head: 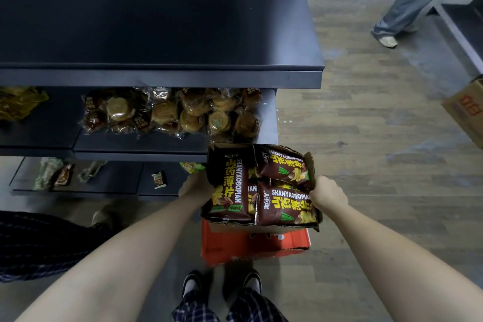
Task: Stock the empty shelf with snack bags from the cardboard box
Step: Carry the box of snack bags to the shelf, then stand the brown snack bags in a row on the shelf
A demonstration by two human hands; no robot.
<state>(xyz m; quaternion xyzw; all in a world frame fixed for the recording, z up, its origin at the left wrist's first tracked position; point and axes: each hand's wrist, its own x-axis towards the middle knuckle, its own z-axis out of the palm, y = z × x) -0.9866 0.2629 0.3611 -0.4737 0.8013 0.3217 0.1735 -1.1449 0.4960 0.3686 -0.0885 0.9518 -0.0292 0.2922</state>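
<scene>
We see the box [261, 227] low in the middle of the view, open-topped, full of dark brown snack bags [285, 204] with yellow lettering; it sits on a red carton [251, 246] on the floor [379, 138], just in front of the shelving; three bags show clearly, one long at the left, two stacked at the right. Our left hand [196, 187] is against the box's left wall, fingers hidden behind the cardboard, so grip cannot be told; our right hand [328, 192] is closed over the box's right edge beside the nearer bag, knuckles up. The empty shelf [156, 34] is the top dark board, above and behind the box, bare; the shelf below it holds clear packs of round pastries [183, 112] and a yellow pack [18, 102] at far left; the lowest shelf holds a few small packets [159, 179], well apart. Our feet [222, 285] in dark shoes stand just behind the red carton; plaid trousers show at bottom. Another person's leg [407, 5] in grey trousers stands top right; a second cardboard box [467, 110] sits at the right edge.
</scene>
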